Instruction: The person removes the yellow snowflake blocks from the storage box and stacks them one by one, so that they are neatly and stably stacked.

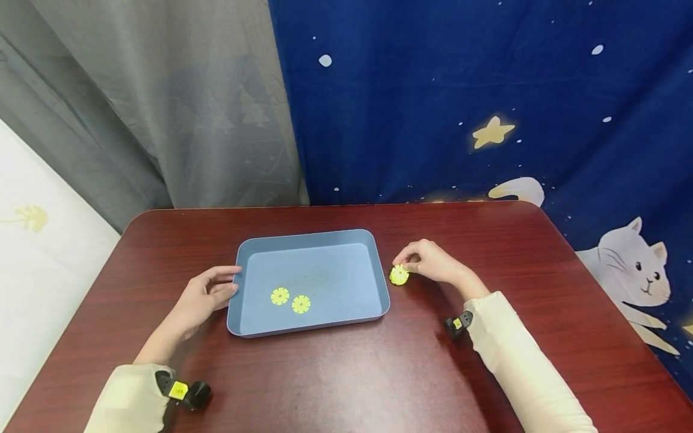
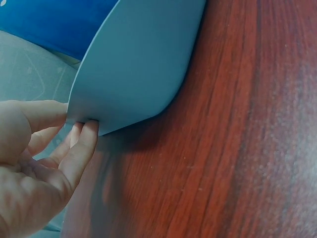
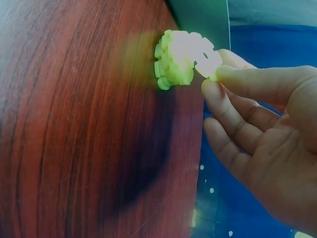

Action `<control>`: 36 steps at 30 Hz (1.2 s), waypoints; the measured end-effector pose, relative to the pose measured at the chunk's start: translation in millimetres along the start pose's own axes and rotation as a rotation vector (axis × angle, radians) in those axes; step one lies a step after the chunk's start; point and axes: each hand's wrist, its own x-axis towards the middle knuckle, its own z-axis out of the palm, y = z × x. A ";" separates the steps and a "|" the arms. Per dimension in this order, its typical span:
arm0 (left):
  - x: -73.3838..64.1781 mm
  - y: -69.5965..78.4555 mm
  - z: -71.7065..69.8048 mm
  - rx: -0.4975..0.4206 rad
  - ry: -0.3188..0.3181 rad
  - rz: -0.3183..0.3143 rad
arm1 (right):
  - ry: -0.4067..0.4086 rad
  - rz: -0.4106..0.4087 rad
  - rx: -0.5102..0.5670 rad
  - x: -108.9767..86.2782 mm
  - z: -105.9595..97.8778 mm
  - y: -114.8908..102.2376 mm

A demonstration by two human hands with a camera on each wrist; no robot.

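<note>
A shallow blue-grey tray [image 1: 325,323] lies on the table, with two yellow notched flower-shaped discs [image 1: 280,296] flat on its floor. At its left side my left hand [image 1: 201,299] rests its fingertips against the tray wall [image 2: 133,64]. Just right of the tray, my right hand [image 1: 433,261] is over a small stack of yellow flower-shaped discs [image 3: 173,59]. Thumb and forefinger pinch one flower-shaped disc [image 3: 212,63], tilted against the top of that stack. Whether it still touches the stack is hard to tell because of glare.
The dark red wooden table [image 1: 335,379] carries everything. Behind it hang a grey curtain [image 1: 216,120] and a blue curtain [image 1: 406,108] with stars and a cat. Black wrist cameras [image 1: 197,395] sit at both cuffs.
</note>
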 end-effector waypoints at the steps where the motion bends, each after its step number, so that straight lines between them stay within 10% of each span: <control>1: 0.0 0.0 0.1 -0.001 0.001 -0.001 | 0.000 0.001 0.001 -0.1 0.0 0.4; 36: 1.6 -1.6 -0.7 -0.010 -0.007 0.006 | 0.011 0.055 0.057 0.5 7.8 8.0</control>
